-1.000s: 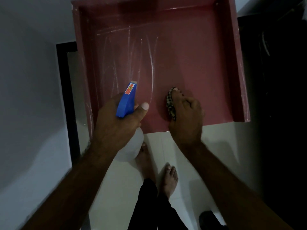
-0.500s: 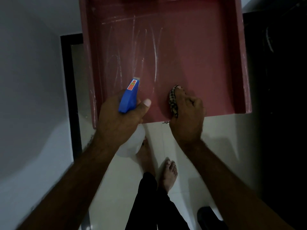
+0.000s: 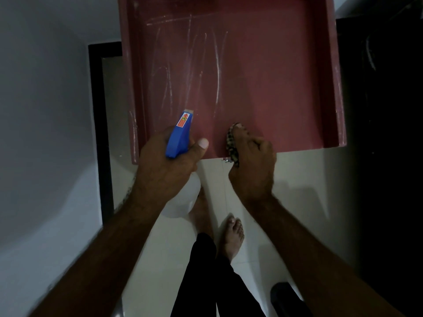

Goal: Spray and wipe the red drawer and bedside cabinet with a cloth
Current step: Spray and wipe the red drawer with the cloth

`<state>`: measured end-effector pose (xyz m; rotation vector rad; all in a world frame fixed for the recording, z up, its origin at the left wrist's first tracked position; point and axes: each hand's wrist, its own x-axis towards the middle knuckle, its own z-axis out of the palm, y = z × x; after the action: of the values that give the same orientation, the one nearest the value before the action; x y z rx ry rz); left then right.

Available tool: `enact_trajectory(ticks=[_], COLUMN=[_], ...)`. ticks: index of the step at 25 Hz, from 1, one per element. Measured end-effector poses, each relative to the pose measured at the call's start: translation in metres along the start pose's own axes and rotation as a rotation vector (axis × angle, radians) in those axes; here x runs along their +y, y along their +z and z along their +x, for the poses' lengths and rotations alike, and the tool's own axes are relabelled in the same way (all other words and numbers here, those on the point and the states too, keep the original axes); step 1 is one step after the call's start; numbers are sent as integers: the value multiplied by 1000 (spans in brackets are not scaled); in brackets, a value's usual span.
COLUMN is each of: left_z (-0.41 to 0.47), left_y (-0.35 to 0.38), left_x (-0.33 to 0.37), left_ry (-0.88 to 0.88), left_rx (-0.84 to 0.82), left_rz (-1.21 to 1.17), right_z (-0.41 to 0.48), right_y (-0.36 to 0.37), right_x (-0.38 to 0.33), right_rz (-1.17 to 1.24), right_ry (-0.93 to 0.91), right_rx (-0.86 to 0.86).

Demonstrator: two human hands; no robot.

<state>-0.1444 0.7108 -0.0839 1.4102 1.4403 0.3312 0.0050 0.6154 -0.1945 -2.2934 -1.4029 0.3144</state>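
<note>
We're gripping the spray bottle [image 3: 179, 136] in our left hand [image 3: 164, 165], nozzle pointing into the red drawer [image 3: 274, 88], which is sticking out over the floor [image 3: 286, 191]. Our right hand [image 3: 251, 165] is clutching the cloth [image 3: 232, 143] at the drawer's near edge. Risk: wiping at that lip could be pushing liquid onto the floor by our bare feet, making it slippery. The drawer is holding only whitish streaks; we can't tell how full the bottle is.

left hand [image 3: 164, 172] grips the spray bottle [image 3: 179, 137], thumb extended; right hand [image 3: 251, 170] curls round the cloth [image 3: 232, 144], knuckles up
</note>
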Motion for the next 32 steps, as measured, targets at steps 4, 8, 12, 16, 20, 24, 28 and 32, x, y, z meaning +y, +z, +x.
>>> enact_trajectory(ticks=[4, 8, 12, 16, 20, 24, 28, 32], left_z=[-8, -13, -22, -34, -37, -37, -35, -29], left_y=[1, -1, 2, 6, 13, 16, 12, 7], left_x=[-6, -16, -27, -41, -55, -61, -60, -59], left_ry=[15, 11, 11, -5, -57, -42, -50, -78], left_rx=[-2, 5, -41, -60, -111, -140, -162, -150], left_rz=[13, 15, 70, 100, 166, 195, 243, 238], right_z=[-4, -5, -12, 4, 8, 7, 7, 6], right_y=[-3, -13, -4, -13, -28, -26, -24, -24], right_x=[10, 31, 9, 31, 65, 66, 68, 64], right_rz=[-8, -13, 20, 17, -5, -6, -10, -13], right_ry=[-139, 111, -108, -202, 58, 57, 79, 105], right_rx=[-59, 74, -51, -111, 6, 20, 19, 37])
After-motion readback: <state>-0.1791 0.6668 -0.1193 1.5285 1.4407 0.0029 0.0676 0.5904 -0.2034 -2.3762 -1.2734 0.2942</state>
